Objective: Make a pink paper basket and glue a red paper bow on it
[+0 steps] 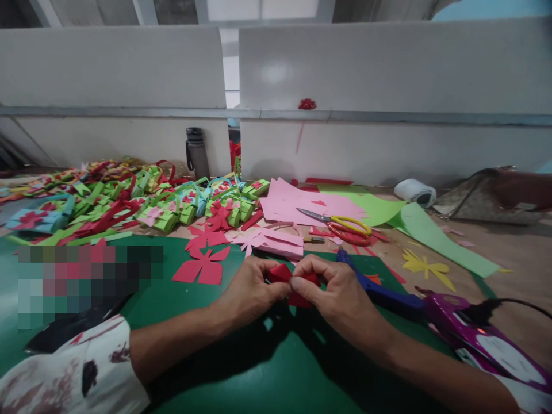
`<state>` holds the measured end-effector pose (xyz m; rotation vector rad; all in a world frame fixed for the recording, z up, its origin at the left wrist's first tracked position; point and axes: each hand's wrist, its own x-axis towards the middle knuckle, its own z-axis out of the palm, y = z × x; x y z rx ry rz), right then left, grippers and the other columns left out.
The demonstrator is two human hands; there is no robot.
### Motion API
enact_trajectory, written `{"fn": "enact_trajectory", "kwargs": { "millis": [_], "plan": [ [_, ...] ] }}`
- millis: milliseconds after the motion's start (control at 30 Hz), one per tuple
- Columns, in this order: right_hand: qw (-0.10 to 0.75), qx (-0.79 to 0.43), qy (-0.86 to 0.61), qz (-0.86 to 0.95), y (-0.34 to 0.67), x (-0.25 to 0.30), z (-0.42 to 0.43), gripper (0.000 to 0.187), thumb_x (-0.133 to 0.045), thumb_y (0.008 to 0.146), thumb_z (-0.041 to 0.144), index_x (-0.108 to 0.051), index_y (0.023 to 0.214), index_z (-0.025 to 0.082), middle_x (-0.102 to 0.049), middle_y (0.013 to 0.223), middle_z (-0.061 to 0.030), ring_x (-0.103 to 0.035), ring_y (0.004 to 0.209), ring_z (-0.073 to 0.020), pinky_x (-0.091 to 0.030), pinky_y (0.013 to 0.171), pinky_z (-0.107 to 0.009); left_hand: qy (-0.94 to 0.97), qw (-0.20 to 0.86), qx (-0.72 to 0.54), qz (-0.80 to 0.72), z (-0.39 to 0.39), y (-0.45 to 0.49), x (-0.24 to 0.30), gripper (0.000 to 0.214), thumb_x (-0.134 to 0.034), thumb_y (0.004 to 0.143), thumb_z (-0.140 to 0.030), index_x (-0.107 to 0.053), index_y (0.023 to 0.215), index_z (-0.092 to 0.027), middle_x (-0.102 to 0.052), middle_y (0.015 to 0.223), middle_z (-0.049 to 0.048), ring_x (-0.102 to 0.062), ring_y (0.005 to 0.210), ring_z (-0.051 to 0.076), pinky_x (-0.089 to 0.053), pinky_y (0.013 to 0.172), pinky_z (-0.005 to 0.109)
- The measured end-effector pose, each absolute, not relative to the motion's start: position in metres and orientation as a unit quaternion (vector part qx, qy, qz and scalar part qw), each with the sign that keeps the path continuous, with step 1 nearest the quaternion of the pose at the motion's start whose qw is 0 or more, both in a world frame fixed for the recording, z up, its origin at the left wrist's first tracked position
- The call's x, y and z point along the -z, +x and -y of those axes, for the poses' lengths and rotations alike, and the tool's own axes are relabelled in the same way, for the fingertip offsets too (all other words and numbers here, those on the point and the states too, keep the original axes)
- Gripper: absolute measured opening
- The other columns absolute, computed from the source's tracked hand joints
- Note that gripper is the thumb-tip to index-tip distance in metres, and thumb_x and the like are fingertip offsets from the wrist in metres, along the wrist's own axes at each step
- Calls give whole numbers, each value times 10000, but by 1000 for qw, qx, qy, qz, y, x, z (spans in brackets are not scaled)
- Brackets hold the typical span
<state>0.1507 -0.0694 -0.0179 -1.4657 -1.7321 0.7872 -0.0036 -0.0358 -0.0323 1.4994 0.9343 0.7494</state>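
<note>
Above the green cutting mat (215,368), my left hand (254,287) and my right hand (330,290) meet and pinch a red paper cutout (302,299) between thumbs and fingers. Part of the cutout is hidden by the fingers, so its full shape does not show. Just left of my left hand lie flat red paper flowers (202,265). Beyond my hands sits a pink folded paper piece (280,242) shaped like a small bag. To the right of my right hand rests a purple and blue hot glue gun (466,316) with a black cord.
Scissors with yellow and red handles (349,224) lie on pink paper sheets (280,201). Green paper (444,241), a yellow paper butterfly (426,267), a white roll (414,192) and a handbag (491,195) are at right. Small paper bags (164,210) pile up left, near a bottle (197,152).
</note>
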Motion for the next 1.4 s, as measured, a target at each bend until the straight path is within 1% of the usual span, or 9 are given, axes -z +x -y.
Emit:
{"fn": "enact_trajectory", "kwargs": {
  "millis": [167, 300, 433, 667, 833, 1000, 1200, 1300, 1400],
  "plan": [
    [357, -268, -566, 693, 152, 21, 71, 137, -542, 800, 217, -554, 665, 195, -540, 647, 34, -477, 608, -119, -356, 584, -252, 630, 589, -334, -381, 36, -3, 32, 163, -645, 659, -241, -550, 581, -134, -467, 539, -35, -371, 506, 74, -284, 496, 217],
    [346, -244, -541, 727, 152, 24, 71, 123, -518, 817, 176, -534, 697, 198, -552, 694, 33, -501, 654, -120, -366, 620, -249, 628, 597, -321, -384, 37, -3, 33, 104, -623, 625, -192, -556, 574, -132, -475, 530, -30, -384, 502, 80, -284, 493, 225],
    [340, -203, -525, 754, 152, 24, 72, 160, -508, 821, 138, -494, 672, 196, -527, 686, 32, -483, 636, -115, -353, 603, -248, 620, 605, -314, -388, 39, -3, 34, 69, -604, 614, -168, -553, 577, -141, -462, 521, -35, -389, 499, 84, -275, 492, 230],
    [343, -183, -519, 762, 153, 30, 70, 166, -487, 840, 134, -494, 684, 191, -524, 673, 22, -479, 607, -116, -354, 573, -248, 623, 605, -334, -366, 39, -1, 39, 35, -575, 616, -159, -562, 592, -138, -462, 543, -30, -365, 514, 84, -284, 512, 240],
    [351, -160, -519, 763, 153, 32, 68, 175, -474, 833, 130, -483, 669, 189, -523, 664, 11, -484, 601, -122, -356, 569, -254, 632, 591, -320, -386, 39, -1, 38, 31, -574, 623, -149, -578, 599, -130, -482, 543, -24, -374, 518, 86, -286, 514, 237],
    [354, -199, -539, 738, 152, 32, 68, 168, -487, 836, 160, -526, 675, 188, -559, 674, 15, -501, 618, -122, -368, 586, -251, 598, 622, -317, -393, 35, -2, 40, 46, -582, 597, -149, -607, 627, -124, -521, 556, -16, -412, 505, 82, -309, 514, 227],
    [336, -236, -566, 715, 152, 30, 68, 130, -487, 831, 159, -604, 787, 195, -638, 735, 24, -541, 658, -124, -387, 623, -247, 575, 644, -319, -390, 33, -2, 43, 102, -624, 608, -176, -642, 690, -118, -541, 580, -14, -444, 518, 82, -326, 514, 215],
    [332, -235, -570, 714, 152, 29, 67, 123, -498, 817, 153, -600, 762, 194, -634, 700, 31, -543, 639, -121, -389, 610, -242, 600, 629, -316, -380, 34, -2, 41, 95, -607, 649, -195, -626, 699, -116, -530, 582, -17, -432, 512, 76, -318, 505, 208],
    [331, -247, -561, 717, 153, 27, 68, 124, -495, 821, 154, -589, 752, 195, -636, 702, 35, -546, 639, -115, -392, 611, -236, 642, 591, -324, -364, 34, -3, 40, 135, -589, 699, -240, -577, 632, -123, -490, 550, -25, -405, 506, 76, -301, 493, 210]
  ]
}}
